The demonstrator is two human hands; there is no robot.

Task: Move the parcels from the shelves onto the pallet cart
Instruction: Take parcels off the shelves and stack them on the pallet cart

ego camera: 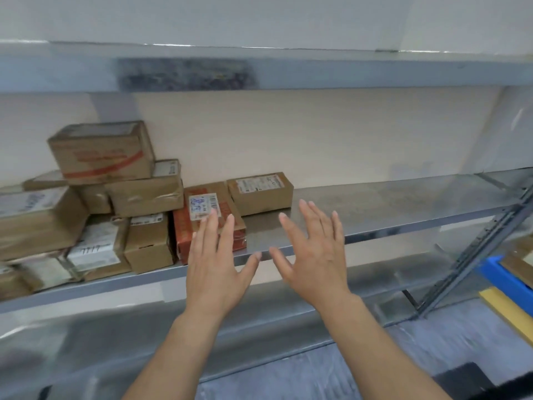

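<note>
Several brown cardboard parcels are stacked on the left part of a metal shelf [389,206]. The nearest is a red-and-brown parcel [184,235] with a white label, at the shelf's front edge. Behind it to the right lies a small brown parcel [261,194]. My left hand [215,261] is stretched out with straight fingers in front of the red-and-brown parcel, fingertips over its top; whether it touches is unclear. My right hand [314,252] is spread flat over the bare shelf, right of that parcel, holding nothing. At the far right, a blue pallet [507,280] shows.
An upper shelf [317,73] runs overhead and a lower shelf [288,321] lies below. The rack's grey diagonal brace [473,252] stands at the right. Brown boxes [519,264] and a yellow edge [507,310] sit by the blue pallet. A black object [464,379] is on the floor.
</note>
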